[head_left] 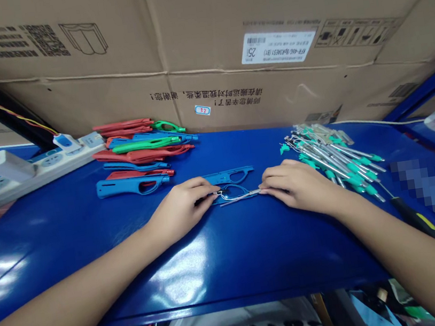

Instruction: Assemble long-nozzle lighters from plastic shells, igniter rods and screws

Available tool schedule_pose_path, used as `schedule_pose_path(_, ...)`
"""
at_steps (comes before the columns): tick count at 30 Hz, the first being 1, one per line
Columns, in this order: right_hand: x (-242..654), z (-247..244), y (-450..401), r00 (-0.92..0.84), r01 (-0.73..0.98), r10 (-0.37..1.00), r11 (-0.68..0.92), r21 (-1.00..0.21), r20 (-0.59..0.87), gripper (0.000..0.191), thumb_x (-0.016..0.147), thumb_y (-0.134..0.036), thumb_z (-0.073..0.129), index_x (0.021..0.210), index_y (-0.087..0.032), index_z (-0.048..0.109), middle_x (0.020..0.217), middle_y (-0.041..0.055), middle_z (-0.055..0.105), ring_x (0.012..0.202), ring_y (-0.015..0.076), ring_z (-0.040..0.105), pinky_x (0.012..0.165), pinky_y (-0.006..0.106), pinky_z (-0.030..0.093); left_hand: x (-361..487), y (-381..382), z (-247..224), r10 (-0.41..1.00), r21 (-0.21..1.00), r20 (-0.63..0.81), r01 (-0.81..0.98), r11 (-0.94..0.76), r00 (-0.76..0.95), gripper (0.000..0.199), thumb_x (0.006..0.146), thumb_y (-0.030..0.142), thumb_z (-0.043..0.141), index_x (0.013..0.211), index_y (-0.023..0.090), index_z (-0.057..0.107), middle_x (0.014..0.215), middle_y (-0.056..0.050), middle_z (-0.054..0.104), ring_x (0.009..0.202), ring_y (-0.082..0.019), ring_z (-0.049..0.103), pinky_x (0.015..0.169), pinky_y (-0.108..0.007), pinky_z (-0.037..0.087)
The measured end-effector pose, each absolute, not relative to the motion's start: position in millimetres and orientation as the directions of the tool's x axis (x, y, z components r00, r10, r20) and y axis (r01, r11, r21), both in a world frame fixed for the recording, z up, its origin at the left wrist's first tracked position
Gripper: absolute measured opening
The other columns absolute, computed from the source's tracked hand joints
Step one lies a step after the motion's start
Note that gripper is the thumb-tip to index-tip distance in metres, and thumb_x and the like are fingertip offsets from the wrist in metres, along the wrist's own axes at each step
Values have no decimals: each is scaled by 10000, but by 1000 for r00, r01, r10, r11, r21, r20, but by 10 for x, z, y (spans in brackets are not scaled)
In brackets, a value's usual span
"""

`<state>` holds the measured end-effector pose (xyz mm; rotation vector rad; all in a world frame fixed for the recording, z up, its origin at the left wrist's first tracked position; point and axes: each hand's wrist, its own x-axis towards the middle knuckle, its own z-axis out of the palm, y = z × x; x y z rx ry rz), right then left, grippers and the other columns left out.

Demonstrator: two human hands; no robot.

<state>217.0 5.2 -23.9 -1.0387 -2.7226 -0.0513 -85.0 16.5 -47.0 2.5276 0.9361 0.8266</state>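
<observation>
White shirt (239,317) fronts the blue surface (280,262); above it, the left hand (179,209) pinches a small black wired part (222,191), the right hand (303,183) a metal rod (249,195), beside a blue shell (219,178). Best keep the wires (224,196) slack and untwisted. Upside-down, the carton (204,67)'s label (278,46) reads "KFR-46G" and "25".

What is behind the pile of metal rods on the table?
Behind the metal rods stands printed cardboard, with a white cable near its foot. Whatever lies behind the cardboard is covered.
</observation>
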Motion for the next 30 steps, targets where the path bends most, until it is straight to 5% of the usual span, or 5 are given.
schedule_pose_path(8, 2012, -120, 36, -748, 664, 653, 734, 144, 120, 314, 1000, -210, 550, 721, -177, 690, 744, 42, 668, 754, 196, 565, 701, 349, 278, -839, 165, -464, 667, 474, 408, 480, -738, 623, 187, 959, 147, 619, 1083, 130, 758, 976, -79, 717, 870, -192, 698, 799, -313, 571)
schedule_pose_path(14, 1840, 39, 36, -689, 707, 720, 692, 145, -78, 266, 955, -145, 581, 717, -174, 697, 765, 77, 673, 770, 215, 559, 645, 343, 252, -837, 160, -462, 676, 466, 388, 499, -730, 626, 194, 957, 137, 616, 1086, 136, 760, 962, -75, 710, 855, -191, 696, 787, -311, 569)
schedule_pose_path(18, 1823, 79, 47, -630, 766, 769, 639, 71, -111, 229, 953, -161, 587, 737, -173, 662, 811, 79, 677, 810, 220, 584, 643, 322, 291, -837, 150, -461, 679, 462, 390, 505, -729, 622, 203, 966, 159, 605, 1098, 147, 760, 961, -73, 710, 844, -188, 694, 773, -307, 569)
schedule_pose_path(23, 1974, 17, 106, -590, 801, 802, 565, -198, -100, 108, 956, -248, 607, 867, -188, 616, 919, 55, 674, 841, 197, 601, 662, 287, 362, -831, 144, -462, 673, 467, 414, 491, -735, 613, 238, 993, 185, 561, 1128, 145, 754, 964, -79, 721, 831, -183, 699, 780, -310, 576)
schedule_pose_path(30, 2061, -108, 133, -612, 739, 790, 577, -349, 9, 227, 941, -427, 636, 910, -203, 614, 919, 49, 666, 849, 196, 594, 723, 302, 405, -846, 151, -452, 695, 484, 411, 505, -715, 590, 230, 992, 214, 570, 1136, 146, 737, 1013, -84, 760, 877, -193, 721, 810, -305, 574)
